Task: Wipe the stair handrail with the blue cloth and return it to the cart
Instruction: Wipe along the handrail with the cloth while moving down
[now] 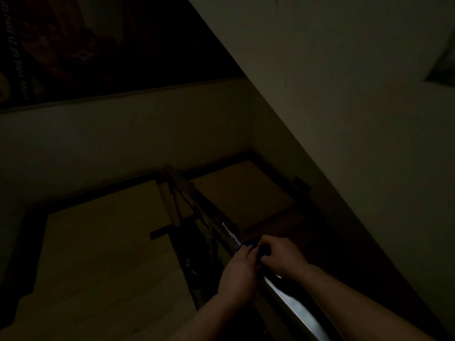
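It was very dark on the stairs. The handrail [293,301] ran from the btm right of the frame up & left to the middle. Its top was smooth & shiny, w/ a thin white streak [229,232] just above the hands.

The blue cloth [249,242] sat on the handrail, low in the frame & a bit right of ctr. Only small bits of it showed, since both hands covered most of it.

The left hand [237,269] lay over the handrail from the left side. Its fingers were bent down over the cloth & held it tight on the rail. The right hand [283,257] was just beside it, on the right. Its fingers were curled in & gripped the cloth too, w/ the thumb near the left hand. The 2 hands nearly touched. Both bare arms came in from the btm edge.

Left of the rail was a tan floor [98,254] w/ a dark edge. A wood post [170,205] stood near the ctr, by the far end of the rail. A pale wall [344,94] filled the right side & the top right. In the upper left hung a dark poster [61,45] w/ small letters, too dim to read.
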